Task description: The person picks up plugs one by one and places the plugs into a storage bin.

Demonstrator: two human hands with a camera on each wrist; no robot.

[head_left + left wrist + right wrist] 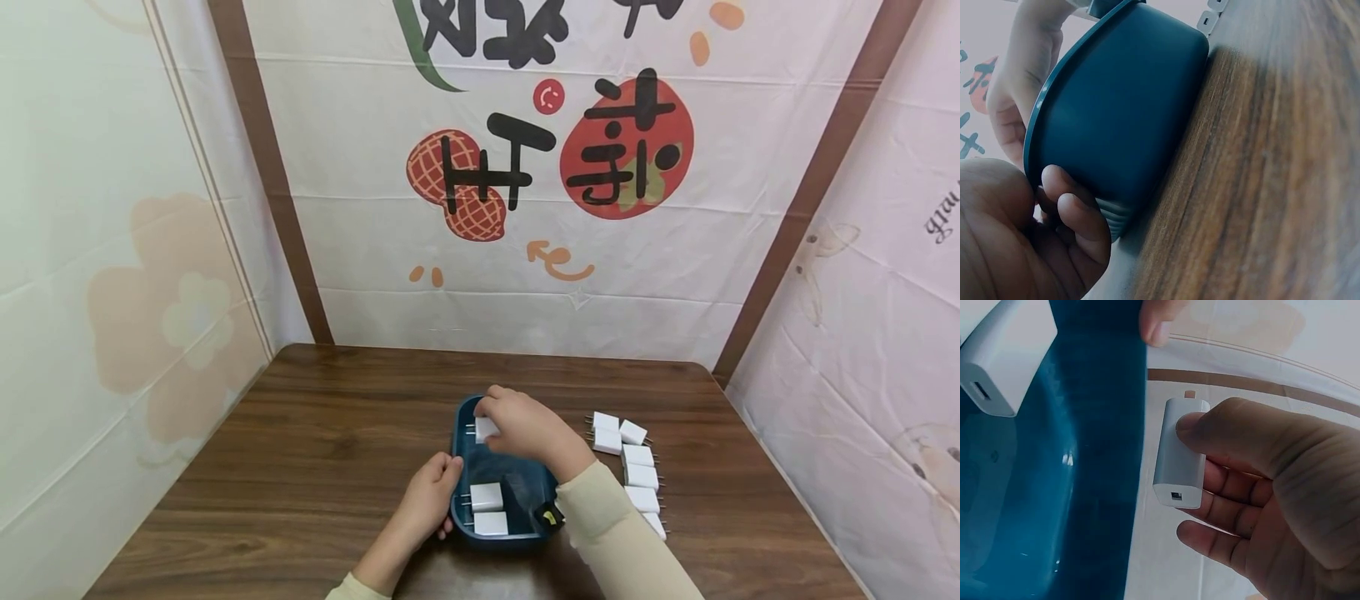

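Observation:
My right hand (525, 429) pinches a white plug charger (487, 430) between thumb and fingers over the far end of a dark blue plastic tub (504, 543). In the right wrist view, that charger (1179, 456) shows a small port in the end facing the camera. My left hand (427, 500) grips the tub's left rim, thumb on top. In the left wrist view, its curled fingers (1082, 219) lie against the outer wall. Two more white chargers (486, 497) lie side by side in the near end of the tub, prongs pointing left.
On the brown wooden table (337, 433), several white chargers (641, 476) form a loose column to the right of the tub. A small black item with a yellow mark (549, 517) shows by the right sleeve. Printed cloth walls (390, 317) stand behind and at both sides.

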